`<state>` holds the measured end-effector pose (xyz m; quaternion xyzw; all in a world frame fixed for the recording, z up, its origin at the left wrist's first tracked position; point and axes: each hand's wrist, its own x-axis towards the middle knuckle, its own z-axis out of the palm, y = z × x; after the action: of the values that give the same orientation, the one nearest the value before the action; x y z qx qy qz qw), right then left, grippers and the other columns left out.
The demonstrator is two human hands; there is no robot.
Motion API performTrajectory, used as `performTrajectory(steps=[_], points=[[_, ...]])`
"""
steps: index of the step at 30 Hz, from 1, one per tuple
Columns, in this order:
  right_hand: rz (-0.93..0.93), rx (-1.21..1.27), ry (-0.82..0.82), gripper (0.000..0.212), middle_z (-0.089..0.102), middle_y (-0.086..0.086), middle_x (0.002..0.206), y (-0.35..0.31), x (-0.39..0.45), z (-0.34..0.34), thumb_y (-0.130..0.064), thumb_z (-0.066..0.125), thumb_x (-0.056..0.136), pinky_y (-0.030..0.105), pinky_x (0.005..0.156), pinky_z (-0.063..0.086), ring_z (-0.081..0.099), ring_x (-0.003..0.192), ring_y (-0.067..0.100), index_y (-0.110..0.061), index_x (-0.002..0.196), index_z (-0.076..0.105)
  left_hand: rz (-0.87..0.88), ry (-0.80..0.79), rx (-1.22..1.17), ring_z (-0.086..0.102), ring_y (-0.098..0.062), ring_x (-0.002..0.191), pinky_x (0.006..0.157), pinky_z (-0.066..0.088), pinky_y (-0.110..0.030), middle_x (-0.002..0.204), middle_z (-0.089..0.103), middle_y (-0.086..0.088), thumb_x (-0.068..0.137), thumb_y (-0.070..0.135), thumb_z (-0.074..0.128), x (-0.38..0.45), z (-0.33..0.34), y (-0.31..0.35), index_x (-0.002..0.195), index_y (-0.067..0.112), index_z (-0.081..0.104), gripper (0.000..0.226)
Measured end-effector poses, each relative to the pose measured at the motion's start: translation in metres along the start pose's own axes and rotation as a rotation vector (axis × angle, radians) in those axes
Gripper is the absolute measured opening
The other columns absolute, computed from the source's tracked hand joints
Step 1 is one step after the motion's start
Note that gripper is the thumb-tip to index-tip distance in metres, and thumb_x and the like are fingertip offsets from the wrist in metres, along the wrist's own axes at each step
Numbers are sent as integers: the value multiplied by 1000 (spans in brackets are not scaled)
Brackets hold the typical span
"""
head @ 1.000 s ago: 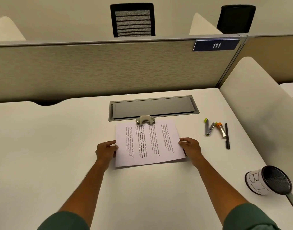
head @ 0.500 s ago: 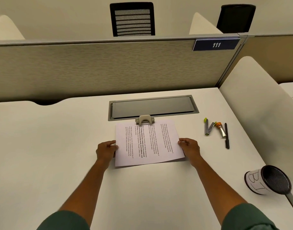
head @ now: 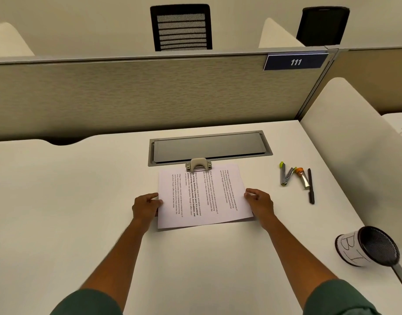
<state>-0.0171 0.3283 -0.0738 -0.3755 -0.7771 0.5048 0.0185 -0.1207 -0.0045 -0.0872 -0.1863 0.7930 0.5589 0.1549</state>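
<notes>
A printed sheet of paper lies on the white desk, its text running sideways. Its far edge sits under a small beige hole punch. My left hand holds the sheet's left edge with curled fingers and the thumb on top. My right hand holds the right edge the same way. More than one sheet may be stacked; a second edge shows below.
A grey cable hatch is set into the desk behind the punch. To the right lie a small stapler, a tube with an orange cap and a black pen. A mesh cup labelled "B1" lies on its side near the right edge. Partition walls surround the desk.
</notes>
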Motion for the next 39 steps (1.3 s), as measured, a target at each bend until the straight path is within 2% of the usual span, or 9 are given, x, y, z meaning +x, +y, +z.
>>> performTrajectory(steps=[3,8,17,23,25,28,30,35,39], points=[[-11,-18,-10,30,65,8,125,-2,-1,0,-22,59,94,31,94,44,59,110,26,-13,122,65,-2,-4,11,67,-36,94,82,58,-49,106,70,-14,83,8,71,2,0,-1,121,6,65,38],[-18,-23,-22,30,65,8,125,-2,-2,0,-22,59,95,29,90,46,55,96,17,-14,123,65,5,-5,27,68,-36,94,82,58,-50,108,70,-13,83,9,71,3,0,-2,120,7,66,37],[-16,-25,-29,30,64,7,126,-3,-2,-1,-23,58,95,27,88,44,54,96,16,-14,124,64,2,1,30,68,-35,94,83,58,-50,110,70,-14,84,9,71,3,0,-2,118,7,66,34],[0,-11,3,36,61,8,131,-2,-2,2,-24,59,94,36,100,44,57,116,28,-12,128,60,32,15,91,68,-33,90,81,59,-45,111,69,-14,88,15,68,0,0,2,120,6,65,33],[10,-18,26,39,63,11,125,-4,-5,4,-25,58,95,37,98,44,57,114,31,-10,131,56,62,45,134,69,-32,86,81,58,-43,108,70,-15,89,17,66,-2,-1,6,117,6,65,30],[-14,-42,76,42,66,13,103,-6,-10,9,-25,56,96,37,93,47,60,101,30,-9,134,50,149,123,284,66,-31,98,95,51,-41,113,69,-14,90,20,65,0,-3,15,112,7,68,26],[-60,-73,125,45,64,10,96,-6,-13,15,-26,56,96,35,88,47,61,98,29,-10,137,45,210,148,345,64,-30,102,95,47,-38,114,69,-14,90,21,64,4,-1,23,110,5,69,26],[-157,-249,210,54,50,10,129,-3,-23,35,-37,49,96,38,87,50,55,112,28,-20,145,32,356,142,433,60,-33,104,91,45,-40,111,67,-20,92,30,62,22,14,50,107,4,70,31],[-205,-410,272,59,45,10,134,-2,-26,49,-40,52,94,40,82,52,52,111,28,-19,145,30,440,106,525,55,-35,117,98,41,-46,121,64,-15,92,44,57,41,38,79,113,11,68,41]])
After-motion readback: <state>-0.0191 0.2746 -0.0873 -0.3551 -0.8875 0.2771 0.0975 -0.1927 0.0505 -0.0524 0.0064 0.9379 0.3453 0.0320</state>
